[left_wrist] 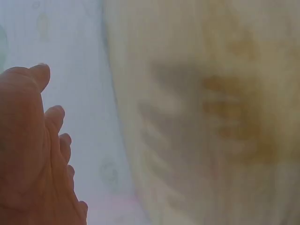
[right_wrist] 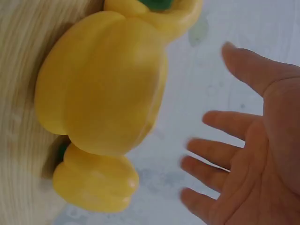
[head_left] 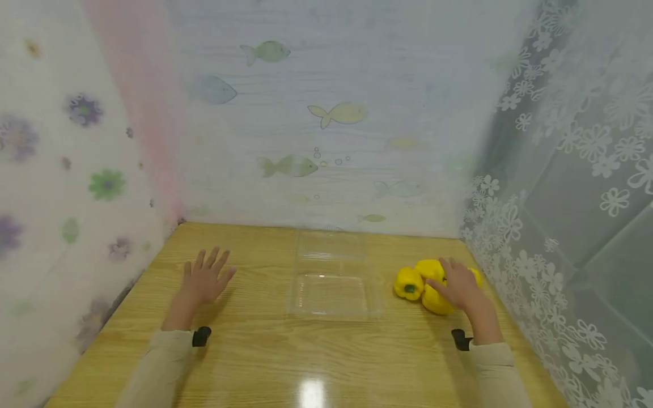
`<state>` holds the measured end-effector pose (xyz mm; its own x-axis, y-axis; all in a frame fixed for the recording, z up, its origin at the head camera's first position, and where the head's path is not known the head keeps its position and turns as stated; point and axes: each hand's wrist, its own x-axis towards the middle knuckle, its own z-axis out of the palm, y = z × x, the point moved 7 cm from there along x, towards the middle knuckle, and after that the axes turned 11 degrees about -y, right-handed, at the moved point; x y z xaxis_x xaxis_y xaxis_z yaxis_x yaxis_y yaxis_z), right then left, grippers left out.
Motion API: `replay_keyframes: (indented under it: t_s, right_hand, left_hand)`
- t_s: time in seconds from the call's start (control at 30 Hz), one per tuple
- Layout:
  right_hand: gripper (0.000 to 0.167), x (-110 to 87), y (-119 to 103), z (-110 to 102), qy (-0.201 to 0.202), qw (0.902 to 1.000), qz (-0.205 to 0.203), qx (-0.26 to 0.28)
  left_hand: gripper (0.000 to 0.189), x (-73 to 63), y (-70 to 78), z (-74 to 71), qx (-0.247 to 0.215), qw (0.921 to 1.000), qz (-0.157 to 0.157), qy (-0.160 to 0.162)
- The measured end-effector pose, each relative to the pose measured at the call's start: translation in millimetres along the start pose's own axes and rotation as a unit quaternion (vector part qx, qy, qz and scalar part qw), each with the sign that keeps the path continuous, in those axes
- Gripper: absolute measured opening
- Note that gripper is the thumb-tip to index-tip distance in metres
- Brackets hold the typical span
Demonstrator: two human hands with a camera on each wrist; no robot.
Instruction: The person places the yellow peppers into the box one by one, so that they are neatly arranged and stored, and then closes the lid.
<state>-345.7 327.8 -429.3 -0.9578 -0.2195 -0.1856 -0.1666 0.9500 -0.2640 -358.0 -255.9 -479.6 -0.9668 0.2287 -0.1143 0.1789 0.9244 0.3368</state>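
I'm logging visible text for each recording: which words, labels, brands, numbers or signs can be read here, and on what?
None can be read in any view.
Yellow peppers: no sticker or print on the sides that show.
Clear plastic container: no readable marking; any fine embossing would be too small to make out.
Back wall: drawn fish and bubbles, no lettering.
Side coverings: flower patterns only.
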Motion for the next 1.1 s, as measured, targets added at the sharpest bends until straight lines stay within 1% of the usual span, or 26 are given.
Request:
replay_keyframes:
  t_s: [0.03,0.13,0.2,0.27,0.33,0.43,0.47,0.53,0.57,0.6,0.67,0.77,0.87,0.97,1.0,1.1]
  right_hand:
    - [0.077,-1.9,-0.5,2.5,-0.010,0.9999,-0.002,0.005]
    - [0.073,-7.7,-1.3,7.2,-0.030,0.9991,-0.013,0.026]
    - [0.070,-10.9,0.0,9.2,-0.030,0.9987,-0.024,0.034]
    - [0.068,-13.7,2.1,11.1,-0.024,0.9981,-0.035,0.044]
    - [0.070,-15.9,5.0,13.1,-0.019,0.9970,-0.048,0.058]
    - [0.072,-18.2,10.1,15.3,-0.005,0.9947,-0.062,0.082]
    - [0.072,-18.3,12.0,15.5,0.003,0.9937,-0.068,0.090]
    - [0.070,-17.6,16.7,16.6,0.018,0.9914,-0.076,0.105]
    - [0.067,-16.9,19.1,17.3,0.025,0.9899,-0.079,0.116]
    - [0.065,-16.1,21.6,18.0,0.034,0.9883,-0.082,0.124]
    - [0.059,-13.5,25.9,19.3,0.049,0.9851,-0.087,0.140]
    - [0.054,-10.7,29.9,23.2,0.061,0.9793,-0.089,0.171]
    - [0.056,-9.1,31.7,28.9,0.058,0.9723,-0.090,0.208]
    - [0.061,-8.5,33.8,35.5,0.043,0.9659,-0.090,0.239]
    - [0.063,-8.5,35.0,37.6,0.037,0.9653,-0.089,0.242]
    - [0.072,-8.7,39.2,43.6,0.017,0.9654,-0.087,0.245]
  left_hand:
    - [0.075,0.4,1.9,5.7,-0.002,1.0000,0.007,0.002]
    - [0.070,-0.4,15.0,18.9,-0.022,0.9992,0.034,-0.002]
    - [0.067,0.5,25.6,25.5,-0.052,0.9967,0.062,-0.008]
    - [0.064,2.2,36.7,30.9,-0.094,0.9909,0.094,-0.020]
    - [0.063,4.3,45.4,35.7,-0.154,0.9801,0.120,-0.035]
    - [0.062,7.6,55.2,41.7,-0.224,0.9634,0.140,-0.045]
    - [0.061,8.5,57.7,43.1,-0.245,0.9586,0.139,-0.044]
    - [0.058,10.3,64.0,44.9,-0.269,0.9512,0.148,-0.031]
    - [0.057,10.9,67.4,45.6,-0.284,0.9459,0.154,-0.026]
    - [0.055,11.4,70.9,46.3,-0.301,0.9397,0.161,-0.021]
    - [0.051,12.4,77.7,47.9,-0.339,0.9239,0.178,-0.013]
    - [0.044,14.2,85.5,52.2,-0.383,0.9013,0.201,-0.009]
    - [0.037,16.5,90.9,56.5,-0.416,0.8834,0.215,-0.005]
    - [0.033,18.9,96.7,58.6,-0.437,0.8701,0.227,0.001]
    - [0.032,19.8,98.5,58.9,-0.442,0.8669,0.231,0.004]
    - [0.031,23.1,101.5,60.2,-0.454,0.8617,0.226,0.011]
